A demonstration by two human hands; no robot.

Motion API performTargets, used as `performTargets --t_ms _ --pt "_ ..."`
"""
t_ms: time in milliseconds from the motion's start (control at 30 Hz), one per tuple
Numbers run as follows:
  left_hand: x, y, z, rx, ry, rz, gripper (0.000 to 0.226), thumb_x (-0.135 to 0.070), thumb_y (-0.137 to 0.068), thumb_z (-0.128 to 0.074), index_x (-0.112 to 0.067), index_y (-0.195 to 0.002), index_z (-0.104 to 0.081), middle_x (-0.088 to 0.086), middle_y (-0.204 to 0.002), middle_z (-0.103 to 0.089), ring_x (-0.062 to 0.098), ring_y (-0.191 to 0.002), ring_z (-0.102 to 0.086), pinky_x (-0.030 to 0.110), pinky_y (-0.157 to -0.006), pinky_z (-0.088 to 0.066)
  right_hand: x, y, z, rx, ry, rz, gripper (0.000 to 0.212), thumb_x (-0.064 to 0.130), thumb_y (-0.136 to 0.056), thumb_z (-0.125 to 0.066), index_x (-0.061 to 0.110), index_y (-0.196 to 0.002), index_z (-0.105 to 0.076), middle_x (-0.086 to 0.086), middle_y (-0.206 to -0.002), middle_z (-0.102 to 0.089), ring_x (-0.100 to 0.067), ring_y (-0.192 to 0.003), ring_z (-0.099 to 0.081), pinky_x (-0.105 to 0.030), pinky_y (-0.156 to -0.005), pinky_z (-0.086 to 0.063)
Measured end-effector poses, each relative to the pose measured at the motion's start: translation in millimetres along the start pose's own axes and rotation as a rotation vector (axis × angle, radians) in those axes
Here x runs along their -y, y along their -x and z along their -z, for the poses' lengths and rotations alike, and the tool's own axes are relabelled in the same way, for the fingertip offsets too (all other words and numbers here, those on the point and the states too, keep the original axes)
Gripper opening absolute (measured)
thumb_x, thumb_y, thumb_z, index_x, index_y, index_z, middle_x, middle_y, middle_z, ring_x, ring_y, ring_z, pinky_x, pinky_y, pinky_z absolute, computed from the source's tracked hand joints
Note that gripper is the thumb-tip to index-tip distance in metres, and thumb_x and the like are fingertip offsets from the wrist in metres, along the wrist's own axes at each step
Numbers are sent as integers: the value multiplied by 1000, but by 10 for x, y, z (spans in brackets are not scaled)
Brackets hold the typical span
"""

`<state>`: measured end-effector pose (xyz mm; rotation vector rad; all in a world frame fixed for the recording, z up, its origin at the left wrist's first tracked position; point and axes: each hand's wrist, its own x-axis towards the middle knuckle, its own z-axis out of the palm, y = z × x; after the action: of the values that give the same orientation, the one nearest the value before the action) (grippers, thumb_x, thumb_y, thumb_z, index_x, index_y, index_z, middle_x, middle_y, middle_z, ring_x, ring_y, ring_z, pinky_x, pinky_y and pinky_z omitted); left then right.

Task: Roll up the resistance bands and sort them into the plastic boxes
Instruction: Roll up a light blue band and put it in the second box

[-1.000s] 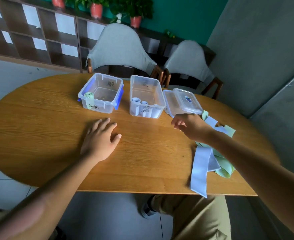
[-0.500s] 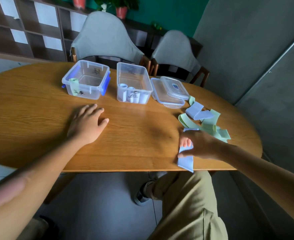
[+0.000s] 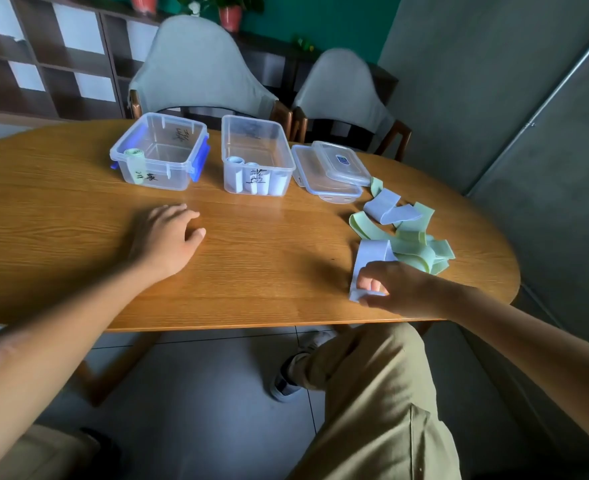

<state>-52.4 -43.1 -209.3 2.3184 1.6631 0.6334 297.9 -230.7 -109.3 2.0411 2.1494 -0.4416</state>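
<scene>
A pale blue band (image 3: 372, 256) lies near the table's front right edge, and my right hand (image 3: 395, 287) pinches its near end. Behind it sits a tangle of green bands (image 3: 419, 249) with another blue band (image 3: 386, 209) on top. The left plastic box (image 3: 163, 152), with blue clips, holds one rolled green band (image 3: 135, 164). The middle box (image 3: 256, 155) holds several rolled blue bands. My left hand (image 3: 166, 237) rests on the wood with relaxed fingers and holds nothing.
Two clear lids (image 3: 331, 169) are stacked to the right of the middle box. The oval wooden table (image 3: 61, 220) has two grey chairs (image 3: 199, 67) behind it. My knee in beige trousers (image 3: 372, 393) is below the front edge.
My right hand came back from beside the lids to the front edge and took hold of the blue band, pulling its hanging end up onto the table. My left hand stayed on the table.
</scene>
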Motion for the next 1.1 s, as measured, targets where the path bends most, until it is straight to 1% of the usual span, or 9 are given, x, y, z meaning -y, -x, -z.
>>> performTargets --t_ms 133,267,333,467,567,700,767,900,1100 --pt "-395 168 64 -42 239 -147 25 -28 -94 -65 -20 -118 -69 -1 -124 -68 22 -121 -57 41 -105 -43 139 -44 228 -184 -18 107 17 35 -96 -64 24 -109 -63 13 -102 -60 -6 -93 -58 -19 -76 -42" --pt "-1062 465 268 161 614 -317 28 -37 -92 -68 -27 -118 -67 -18 -112 -69 -5 -106 -62 19 -95 -45 406 -129 430 -293 -108 292 14 27 -92 -72 18 -101 -67 11 -92 -64 -5 -86 -59 -22 -77 -48" --pt "-1285 598 328 217 726 -356 29 -35 -89 -72 -24 -115 -67 -16 -102 -69 -1 -94 -64 15 -84 -47 577 -187 488 -321 -171 339 14 24 -87 -77 16 -97 -70 5 -87 -68 -10 -83 -62 -30 -79 -51" --pt "-1300 683 378 120 804 -344 9 -24 -93 -69 -20 -91 -62 -9 -78 -66 15 -71 -69 32 -69 -49 855 -316 502 -389 -326 396 14 18 -83 -82 13 -92 -73 1 -83 -71 -15 -78 -65 -35 -77 -52" --pt "-1183 669 427 67 905 -265 14 -14 -95 -67 -12 -83 -59 -4 -68 -65 24 -59 -69 30 -60 -46 989 -413 419 -434 -621 384 20 18 -85 -80 15 -102 -69 -1 -90 -71 -20 -85 -67 -37 -83 -56" --pt "-1032 638 570 20 1042 -171 16 -4 -95 -64 8 -88 -57 18 -65 -64 26 -55 -67 30 -53 -49 1186 -528 229 -272 -1046 332 32 39 -97 -60 15 -117 -62 -3 -104 -71 -16 -101 -67 -36 -93 -53" --pt "-964 602 665 -24 1098 -129 14 -4 -95 -64 6 -86 -58 25 -68 -65 23 -54 -67 27 -51 -50 1311 -558 121 -159 -1131 374 37 40 -102 -49 12 -121 -63 -6 -111 -71 -19 -107 -67 -37 -97 -53" --pt "-867 428 857 -115 1105 -45 13 -4 -94 -65 -5 -81 -62 4 -61 -67 18 -54 -66 23 -51 -51 1541 -643 -41 -44 -1311 384 36 22 -103 -48 -2 -127 -59 -23 -113 -71 -37 -105 -70 -38 -93 -56" --pt "-668 -44 1103 -287 1001 48 20 -10 -95 -65 9 -91 -60 0 -65 -64 14 -50 -66 26 -52 -48 1705 -793 -121 7 -1389 332 31 11 -100 -57 -10 -122 -53 -26 -111 -71 -42 -100 -70 -55 -94 -55"
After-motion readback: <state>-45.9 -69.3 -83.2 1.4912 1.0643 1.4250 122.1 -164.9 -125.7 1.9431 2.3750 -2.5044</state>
